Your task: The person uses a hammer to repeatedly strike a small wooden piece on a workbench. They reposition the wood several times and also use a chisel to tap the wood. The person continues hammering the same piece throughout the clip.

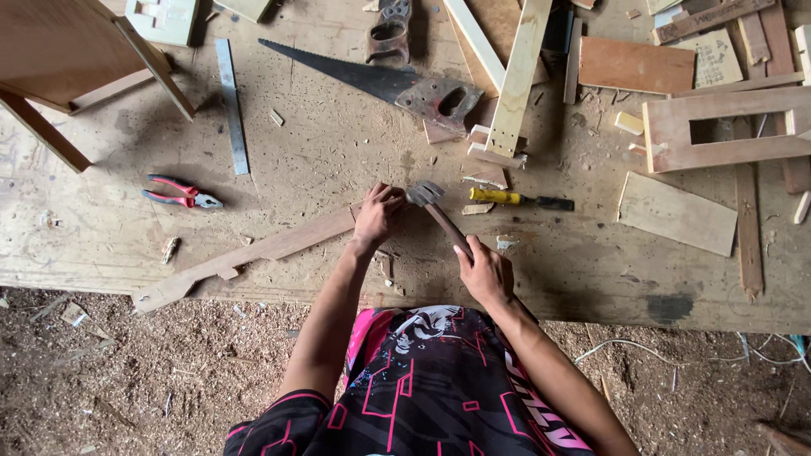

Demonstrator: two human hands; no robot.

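Note:
My right hand [485,272] grips the wooden handle of a claw hammer [427,196], whose metal head sits just right of my left hand. My left hand [378,214] is closed on the right end of a long, narrow wooden strip [245,256] that lies slanted across the workbench toward the near left edge. Whatever my left fingers pinch at the strip's end is hidden. The hammer head is close to those fingers, almost touching.
A handsaw [380,81], a metal ruler [231,105], red-handled pliers [179,194] and a yellow-handled chisel [517,199] lie on the dusty workbench [591,270]. Wood offcuts and a wooden frame [718,128] crowd the far right. Sawdust covers the floor below.

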